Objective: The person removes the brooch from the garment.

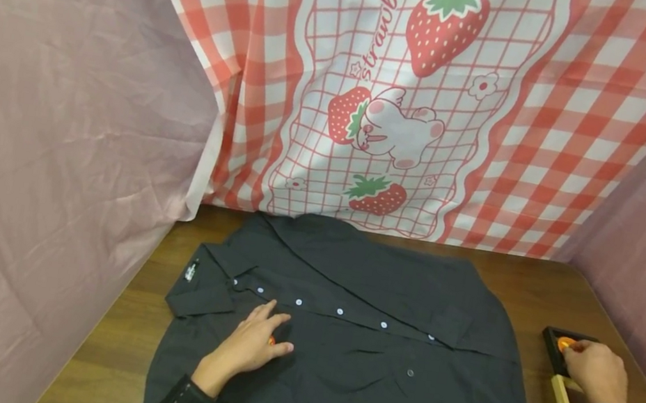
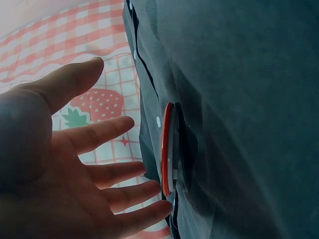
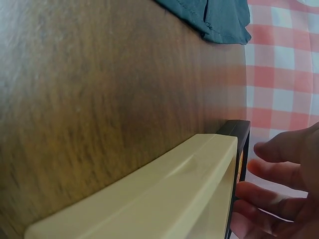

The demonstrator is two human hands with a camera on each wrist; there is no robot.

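backdrop: red-and-white checked cloth with strawberry and rabbit print [image 1: 403,94], fills the upper centre of the head view; plain pink sheets [image 1: 57,117] hang at the left and right edges.
table: brown wood-grain tabletop [image 1: 537,292], lower half of the head view, bare strips at left and right of the garment.
shirt: dark grey button-up shirt [image 1: 371,378], laid flat, front up, across the lower centre; collar toward the backdrop, a row of pale buttons running left to right across the placket.
left hand: left hand [image 1: 252,345], lower centre-left, palm down on the shirt just below the button row; fingers straight and slightly spread (left wrist view shows them apart, gripping nothing).
right hand: right hand [image 1: 597,372], lower right, on the table well clear of the shirt hem; fingers curled down over the black tray, fingertips at an orange piece inside. Cannot tell whether they pinch it or only touch it.
tray: small black square tray [image 1: 558,337], on the table at the right edge, against the right hand.
stick: pale yellow flat bar [image 1: 562,398], lying on the table from the tray toward the wrist.
disc: thin round red-rimmed disc [image 2: 168,149], lying on the shirt under the left fingers (in the head view only an orange sliver shows between them).
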